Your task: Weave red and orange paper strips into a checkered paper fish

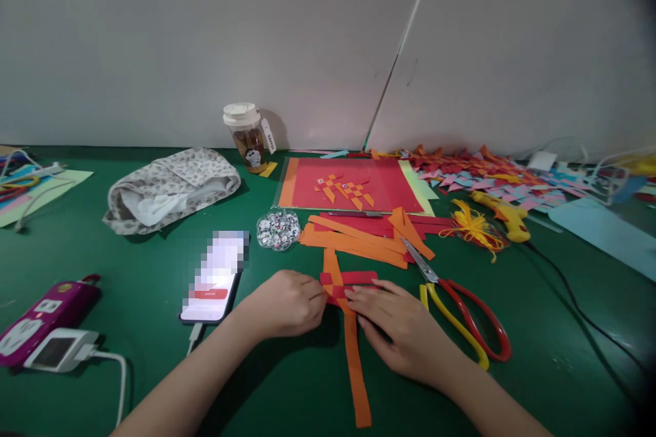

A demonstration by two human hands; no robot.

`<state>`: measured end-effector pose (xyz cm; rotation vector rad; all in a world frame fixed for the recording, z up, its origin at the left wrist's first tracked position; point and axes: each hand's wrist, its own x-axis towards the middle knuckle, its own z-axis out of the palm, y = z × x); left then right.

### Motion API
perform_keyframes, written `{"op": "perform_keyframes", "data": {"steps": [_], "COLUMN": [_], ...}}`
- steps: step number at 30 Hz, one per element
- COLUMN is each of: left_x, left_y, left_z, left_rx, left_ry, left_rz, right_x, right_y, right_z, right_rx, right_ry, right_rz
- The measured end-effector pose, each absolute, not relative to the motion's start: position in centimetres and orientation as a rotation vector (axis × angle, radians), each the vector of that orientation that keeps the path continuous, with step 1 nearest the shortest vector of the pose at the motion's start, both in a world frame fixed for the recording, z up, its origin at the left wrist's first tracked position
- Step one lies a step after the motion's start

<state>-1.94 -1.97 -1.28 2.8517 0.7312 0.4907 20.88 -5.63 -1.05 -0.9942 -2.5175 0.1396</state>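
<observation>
Red and orange paper strips are woven into a small cross-shaped piece (337, 291) on the green table (287, 382). One orange strip (355, 369) runs down from it toward me, another goes up. My left hand (296, 304) is closed, its fingertips pinching the left edge of the weave. My right hand (397, 328) lies with fingers stretched out over the right side, fingertips touching the red strips. Just right of that hand are scissors (435, 280) with red and yellow handles. Loose orange strips (353, 244) and red strips (425, 225) lie behind the weave.
Behind are a red sheet (382, 181) with two woven fish, googly eyes (278, 229), a cup (247, 140) and a cloth bag (174, 184). A phone (215, 280) and power bank (48, 321) lie left; a glue gun (505, 215) and paper scraps (476, 171) right.
</observation>
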Motion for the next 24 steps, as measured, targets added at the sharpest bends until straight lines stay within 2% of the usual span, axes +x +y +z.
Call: {"op": "perform_keyframes", "data": {"steps": [9, 12, 15, 20, 22, 24], "left_x": [-1.3, -0.9, -0.6, -0.3, -0.1, 0.2], "left_y": [-2.3, -2.7, -3.2, -3.2, -2.9, -2.8], "left_z": [-1.4, -1.3, -0.9, -0.4, -0.6, -0.9], "left_rx": [2.9, 2.751, 2.383, 1.638, 1.398, 1.265], "left_ry": [0.79, 0.835, 0.936, 0.941, 0.879, 0.853], "left_rz": [0.597, 0.69, 0.825, 0.936, 0.845, 0.719], "right_x": [21.2, 21.2, 21.1, 21.0, 21.1, 21.2], "right_y": [-5.2, -5.0, -5.0, -4.9, -4.9, -5.0], "right_z": [-2.1, -2.4, -1.8, -0.1, 0.2, 0.2], "right_rx": [-0.969, -0.996, -1.178, -1.301, -1.272, -1.271], "right_ry": [-2.448, -2.326, -2.059, -1.293, -1.136, -1.133], "right_rz": [0.085, 0.189, 0.579, 1.502, 1.71, 1.765]}}
